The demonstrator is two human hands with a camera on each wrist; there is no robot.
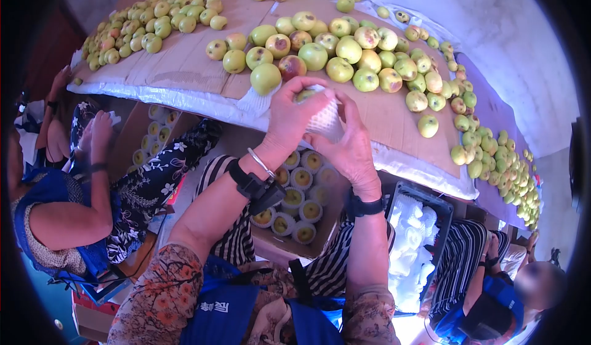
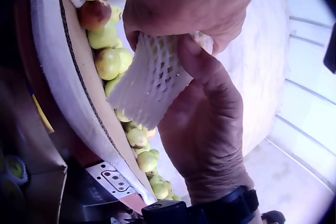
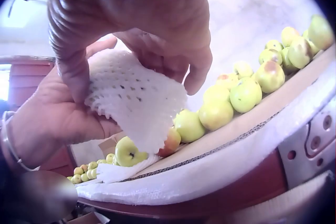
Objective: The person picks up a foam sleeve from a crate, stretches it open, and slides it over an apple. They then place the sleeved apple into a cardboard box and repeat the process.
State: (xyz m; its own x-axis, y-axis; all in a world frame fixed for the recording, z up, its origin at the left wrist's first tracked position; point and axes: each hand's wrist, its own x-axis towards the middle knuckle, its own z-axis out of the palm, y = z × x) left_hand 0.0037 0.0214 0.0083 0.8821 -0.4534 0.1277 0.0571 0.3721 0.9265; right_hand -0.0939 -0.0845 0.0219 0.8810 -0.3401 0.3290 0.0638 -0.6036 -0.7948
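Note:
A white foam net sleeve is held between both hands above the table's near edge, with a green apple partly showing at its upper end. My left hand grips the apple and net from the left. On the other side my right hand pinches the net with thumb and fingers. In the left wrist view the net hangs loose and flared below the fingers; the right wrist view shows the same net spread toward the table edge. Most of the apple is hidden by net and fingers.
Loose apples lie across the cardboard-covered table. Another net lies at its edge beside an apple. Below are a carton of netted apples and a black crate of nets. People sit at both sides.

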